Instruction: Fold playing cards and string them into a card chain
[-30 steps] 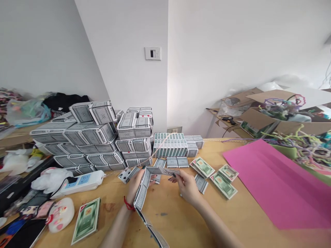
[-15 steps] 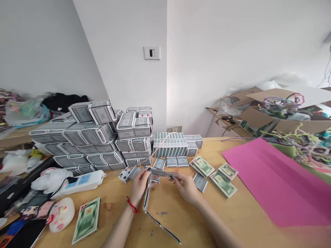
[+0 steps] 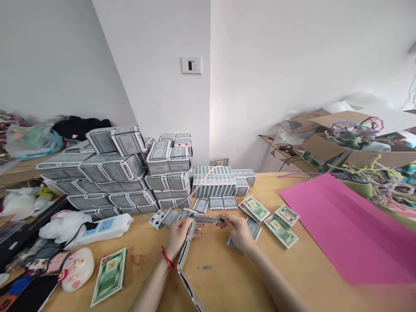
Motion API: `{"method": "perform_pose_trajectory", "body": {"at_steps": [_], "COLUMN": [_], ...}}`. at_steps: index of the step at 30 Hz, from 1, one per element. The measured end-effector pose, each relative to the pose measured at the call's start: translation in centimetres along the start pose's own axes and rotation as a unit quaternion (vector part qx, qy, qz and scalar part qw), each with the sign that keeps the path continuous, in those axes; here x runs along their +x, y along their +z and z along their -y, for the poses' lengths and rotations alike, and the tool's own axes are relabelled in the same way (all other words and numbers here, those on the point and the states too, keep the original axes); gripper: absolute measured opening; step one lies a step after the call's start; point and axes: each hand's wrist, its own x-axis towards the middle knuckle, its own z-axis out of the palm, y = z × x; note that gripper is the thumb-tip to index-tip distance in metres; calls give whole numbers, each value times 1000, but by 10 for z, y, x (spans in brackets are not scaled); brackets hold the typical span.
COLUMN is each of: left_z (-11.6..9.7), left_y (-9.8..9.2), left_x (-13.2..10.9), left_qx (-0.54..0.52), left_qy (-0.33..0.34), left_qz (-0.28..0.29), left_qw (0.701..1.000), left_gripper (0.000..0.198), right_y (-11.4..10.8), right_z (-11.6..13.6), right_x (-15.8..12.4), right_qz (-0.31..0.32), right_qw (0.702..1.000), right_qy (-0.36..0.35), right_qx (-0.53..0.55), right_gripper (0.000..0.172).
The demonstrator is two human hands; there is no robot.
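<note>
Playing-card chain (image 3: 186, 251): light, stiff per card, probably floppy at the joins; best held by card edges. Left hand (image 3: 178, 236), red cord (image 3: 167, 258) at wrist, grips it, lower length hanging nearer the body; right hand (image 3: 238, 232) pinches its other end, loose cards (image 3: 253, 229) just beyond.

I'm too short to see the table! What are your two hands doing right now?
Left hand: closed, holding a strip of joined playing cards.
Right hand: closed, pinching the other end of that strip.
</note>
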Motion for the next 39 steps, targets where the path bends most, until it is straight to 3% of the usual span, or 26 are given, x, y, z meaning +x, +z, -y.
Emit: {"method": "perform_pose_trajectory", "body": {"at_steps": [16, 25, 39], "left_z": [2, 4, 13], "left_y": [-1, 5, 0], "left_x": [-1, -5, 0], "left_qx": [14, 6, -9], "left_qy": [-2, 4, 9], "left_qz": [-6, 7, 10], "left_qw": [1000, 1000, 1000], "left_gripper": [23, 28, 34], "right_y": [4, -8, 4], "right_z": [-4, 3, 0], "right_x": [-5, 0, -4], "right_qz": [30, 38, 34], "right_qw": [998, 998, 997], "right_qy": [-13, 5, -3], "right_qx": [-60, -53, -72], "right_gripper": [33, 42, 45]}}
